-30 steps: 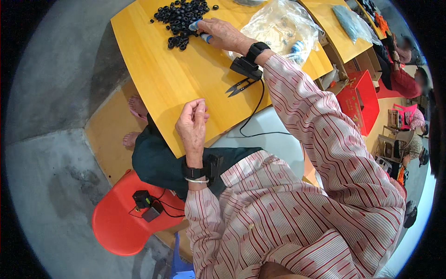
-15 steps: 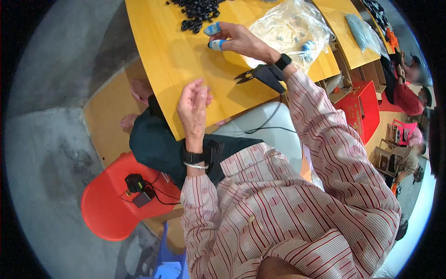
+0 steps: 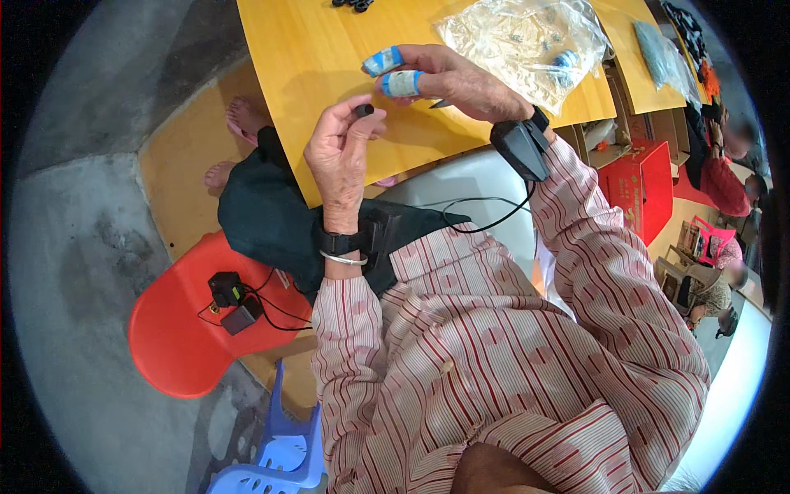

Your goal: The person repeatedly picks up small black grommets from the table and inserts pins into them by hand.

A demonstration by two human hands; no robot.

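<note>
My left hand (image 3: 339, 160) pinches a small black round plastic piece (image 3: 364, 109) between thumb and fingertips, just above the table's near left edge. To the right and slightly farther off, my right hand (image 3: 461, 85) hovers over the table with its thumb and forefinger wrapped in blue and white tape (image 3: 401, 83). A gap shows between those two fingers, and I see nothing held in them. The dark pointed tip of a tool (image 3: 441, 104) pokes out beneath the right hand; the rest of it is hidden.
Several black pieces (image 3: 354, 4) lie at the yellow table's (image 3: 288, 74) far edge. A clear plastic bag (image 3: 527, 49) rests beyond my right hand. A red box (image 3: 638, 189) stands at right, a red stool (image 3: 185, 317) with black devices at lower left. A cable (image 3: 485, 230) hangs from my right wrist.
My view has shifted, so the black pile sits mostly out of the picture. My right hand has drawn nearer to my left, which now pinches a black plastic piece.
</note>
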